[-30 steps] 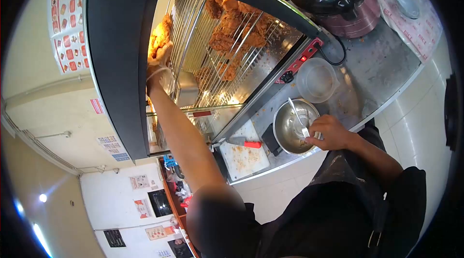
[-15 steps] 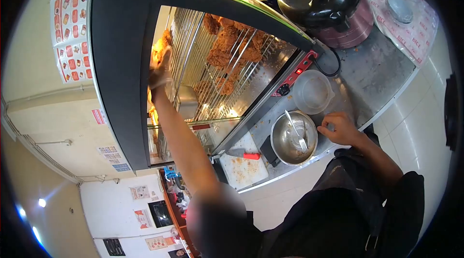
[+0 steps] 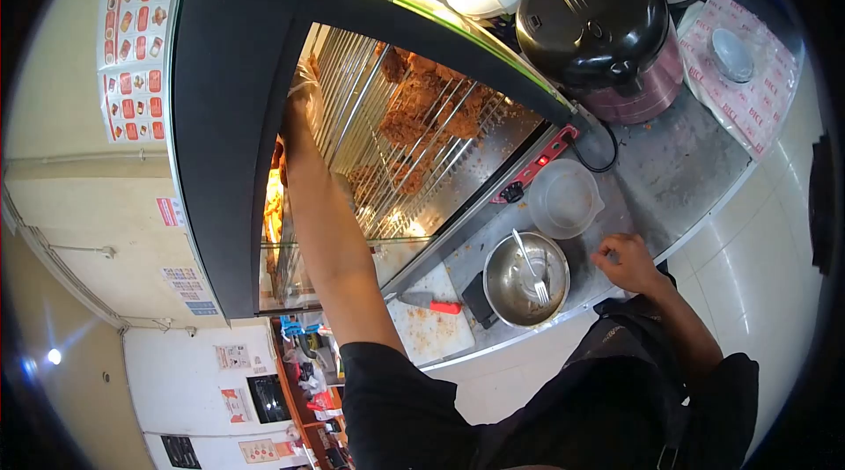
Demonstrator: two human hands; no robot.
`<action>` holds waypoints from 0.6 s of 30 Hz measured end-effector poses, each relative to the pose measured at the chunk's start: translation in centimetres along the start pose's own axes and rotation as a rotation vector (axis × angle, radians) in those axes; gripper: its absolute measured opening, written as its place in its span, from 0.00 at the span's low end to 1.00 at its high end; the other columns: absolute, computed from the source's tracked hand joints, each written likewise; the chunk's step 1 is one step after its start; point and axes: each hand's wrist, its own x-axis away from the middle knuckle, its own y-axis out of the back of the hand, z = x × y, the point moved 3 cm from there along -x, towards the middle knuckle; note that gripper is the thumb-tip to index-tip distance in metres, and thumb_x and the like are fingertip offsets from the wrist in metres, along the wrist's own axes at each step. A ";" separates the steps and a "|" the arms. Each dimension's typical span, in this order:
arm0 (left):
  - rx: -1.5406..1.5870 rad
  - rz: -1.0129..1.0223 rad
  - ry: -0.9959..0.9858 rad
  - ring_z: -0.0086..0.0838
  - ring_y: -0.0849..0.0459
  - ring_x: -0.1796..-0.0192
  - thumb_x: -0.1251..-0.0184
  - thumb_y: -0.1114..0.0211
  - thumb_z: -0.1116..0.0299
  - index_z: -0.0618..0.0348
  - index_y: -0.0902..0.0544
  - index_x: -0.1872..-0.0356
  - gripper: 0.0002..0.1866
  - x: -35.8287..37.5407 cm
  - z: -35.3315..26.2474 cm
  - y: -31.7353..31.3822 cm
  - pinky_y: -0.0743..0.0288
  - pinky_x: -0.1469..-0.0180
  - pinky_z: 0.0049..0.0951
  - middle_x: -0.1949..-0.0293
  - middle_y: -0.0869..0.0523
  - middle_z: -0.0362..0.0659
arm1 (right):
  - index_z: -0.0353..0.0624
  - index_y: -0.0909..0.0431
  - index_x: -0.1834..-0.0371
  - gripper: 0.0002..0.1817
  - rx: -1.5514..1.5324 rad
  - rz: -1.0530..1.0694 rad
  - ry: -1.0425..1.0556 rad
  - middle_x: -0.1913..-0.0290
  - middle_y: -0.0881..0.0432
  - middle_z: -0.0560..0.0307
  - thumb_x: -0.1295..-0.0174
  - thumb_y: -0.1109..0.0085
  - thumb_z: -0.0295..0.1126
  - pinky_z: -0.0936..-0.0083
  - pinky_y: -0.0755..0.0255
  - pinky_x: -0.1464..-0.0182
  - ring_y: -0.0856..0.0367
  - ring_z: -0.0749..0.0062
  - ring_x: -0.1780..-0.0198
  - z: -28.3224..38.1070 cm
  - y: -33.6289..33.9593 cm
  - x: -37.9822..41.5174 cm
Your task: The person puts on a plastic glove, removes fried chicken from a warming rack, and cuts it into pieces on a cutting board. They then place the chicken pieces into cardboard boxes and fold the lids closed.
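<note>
My left hand [image 3: 304,93], seemingly in a clear plastic glove, reaches deep into the lit display cabinet [image 3: 231,144], beside its wire racks [image 3: 356,74]. Its fingers are blurred and partly hidden, so whether it holds anything does not show. Fried chicken pieces [image 3: 409,113] lie on the racks to the right of that hand. My right hand [image 3: 627,260] hovers near the counter edge, fingers curled in with nothing visible in them. Closest to it is a steel bowl [image 3: 504,294] with a white fork [image 3: 532,268] inside. A clear plastic tub [image 3: 563,199] stands just behind.
A knife with a red handle [image 3: 444,307] rests on a white cutting board [image 3: 422,334]. On the counter's far side are a pink rice cooker [image 3: 647,100] with a black lid and printed wrapping paper [image 3: 748,105]. The cabinet's red control panel [image 3: 541,162] faces the tub.
My left hand has pushed further into the cabinet, and the orange chicken piece near its fingers is no longer visible. My right hand has shifted slightly away from the bowl, fingers still curled.
</note>
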 end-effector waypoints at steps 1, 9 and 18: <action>0.007 -0.004 -0.004 0.47 0.21 0.38 0.34 0.42 0.62 0.50 0.23 0.37 0.23 -0.8 -0.3 -0.1 0.29 0.35 0.47 0.44 0.17 0.53 | 0.39 0.21 0.74 0.10 -0.006 -0.019 0.009 0.73 0.18 0.49 0.44 0.32 0.33 0.63 0.26 0.64 0.18 0.54 0.71 -0.5 0.2 -0.2; 0.033 0.035 0.043 0.46 0.20 0.38 0.34 0.42 0.64 0.48 0.23 0.38 0.22 -3.5 0.4 -0.3 0.28 0.35 0.47 0.44 0.17 0.52 | 0.38 0.20 0.75 0.11 0.051 -0.058 -0.074 0.72 0.17 0.48 0.45 0.32 0.33 0.64 0.24 0.65 0.17 0.53 0.71 -0.5 2.1 -0.3; 0.047 -0.017 -0.051 0.45 0.20 0.39 0.35 0.41 0.65 0.45 0.22 0.39 0.22 -0.4 1.3 -0.2 0.27 0.36 0.47 0.45 0.16 0.51 | 0.35 0.19 0.72 0.11 0.041 -0.050 -0.255 0.75 0.17 0.49 0.42 0.32 0.33 0.70 0.28 0.69 0.20 0.65 0.74 -1.1 4.0 0.2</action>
